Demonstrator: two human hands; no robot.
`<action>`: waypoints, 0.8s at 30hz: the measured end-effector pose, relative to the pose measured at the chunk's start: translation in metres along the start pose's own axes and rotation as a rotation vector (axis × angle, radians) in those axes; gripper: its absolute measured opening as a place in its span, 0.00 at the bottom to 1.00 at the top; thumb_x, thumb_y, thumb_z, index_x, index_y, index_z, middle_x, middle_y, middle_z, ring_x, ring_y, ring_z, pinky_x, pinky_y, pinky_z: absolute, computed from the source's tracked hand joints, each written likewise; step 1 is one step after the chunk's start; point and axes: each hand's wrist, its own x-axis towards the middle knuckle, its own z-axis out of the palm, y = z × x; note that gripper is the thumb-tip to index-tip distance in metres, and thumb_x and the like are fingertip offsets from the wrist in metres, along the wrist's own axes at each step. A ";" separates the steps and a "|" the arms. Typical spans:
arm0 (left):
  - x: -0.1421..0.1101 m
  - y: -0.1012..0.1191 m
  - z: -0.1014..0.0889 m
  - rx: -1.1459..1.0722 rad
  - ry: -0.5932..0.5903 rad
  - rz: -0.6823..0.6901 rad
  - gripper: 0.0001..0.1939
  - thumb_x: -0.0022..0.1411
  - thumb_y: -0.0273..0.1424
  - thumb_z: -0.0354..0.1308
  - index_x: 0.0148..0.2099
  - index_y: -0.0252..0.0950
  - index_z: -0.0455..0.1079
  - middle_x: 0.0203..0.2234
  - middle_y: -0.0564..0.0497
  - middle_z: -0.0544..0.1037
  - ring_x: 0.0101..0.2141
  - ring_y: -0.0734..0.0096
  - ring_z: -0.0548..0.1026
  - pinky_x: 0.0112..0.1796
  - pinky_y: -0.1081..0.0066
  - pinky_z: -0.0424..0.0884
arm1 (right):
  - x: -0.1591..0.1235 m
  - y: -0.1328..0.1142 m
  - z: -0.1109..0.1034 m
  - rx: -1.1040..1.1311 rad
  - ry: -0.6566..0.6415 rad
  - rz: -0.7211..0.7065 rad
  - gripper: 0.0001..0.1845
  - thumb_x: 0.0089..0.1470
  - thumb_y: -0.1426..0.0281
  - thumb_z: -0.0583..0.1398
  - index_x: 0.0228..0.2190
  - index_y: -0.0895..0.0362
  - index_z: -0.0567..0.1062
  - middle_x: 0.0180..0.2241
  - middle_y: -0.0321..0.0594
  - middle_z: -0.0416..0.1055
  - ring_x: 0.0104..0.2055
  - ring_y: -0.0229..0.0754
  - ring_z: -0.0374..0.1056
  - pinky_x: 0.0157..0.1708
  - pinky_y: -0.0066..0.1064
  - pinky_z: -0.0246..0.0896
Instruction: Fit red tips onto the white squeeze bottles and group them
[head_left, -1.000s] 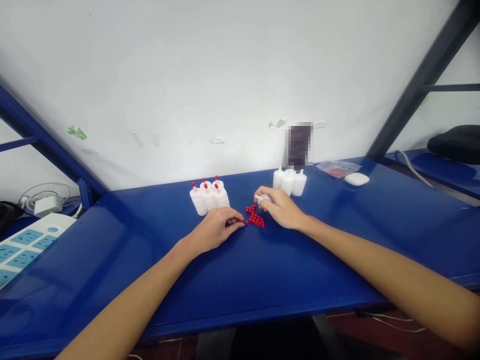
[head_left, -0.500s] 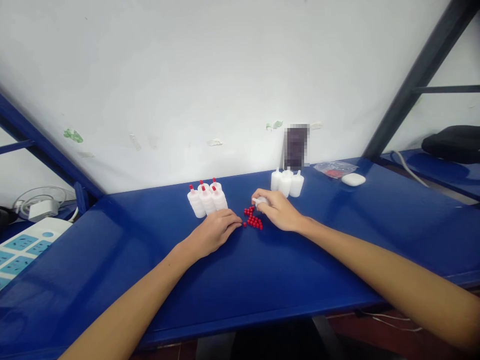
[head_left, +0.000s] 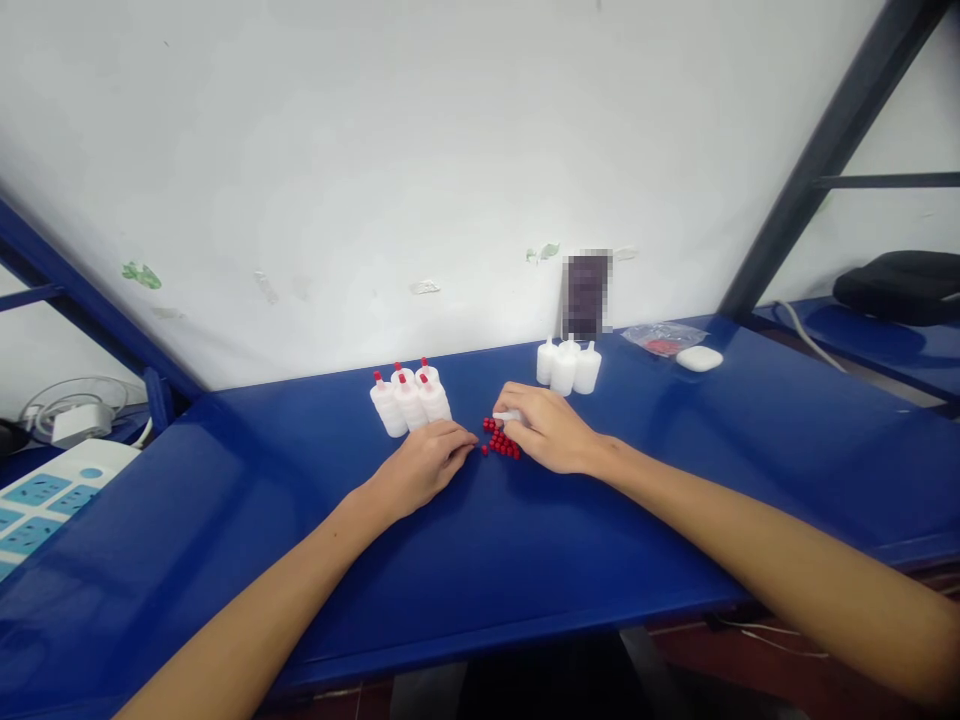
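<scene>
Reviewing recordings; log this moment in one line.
left hand: by red caps, grip unclear; right hand: holding tilted white bottle; capped bottles: beyond left hand; uncapped bottles: beyond right hand

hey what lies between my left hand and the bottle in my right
In the head view, small red caps lie on the table between your left hand and the bottle, one apart from the rest.
</scene>
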 end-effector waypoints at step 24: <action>0.002 0.032 -0.009 -0.198 0.468 0.220 0.11 0.62 0.19 0.60 0.47 0.34 0.74 0.38 0.46 0.81 0.38 0.71 0.79 0.41 0.72 0.77 | -0.007 -0.020 0.000 0.083 -0.096 -0.118 0.16 0.60 0.61 0.53 0.25 0.56 0.63 0.22 0.32 0.61 0.24 0.35 0.55 0.28 0.28 0.44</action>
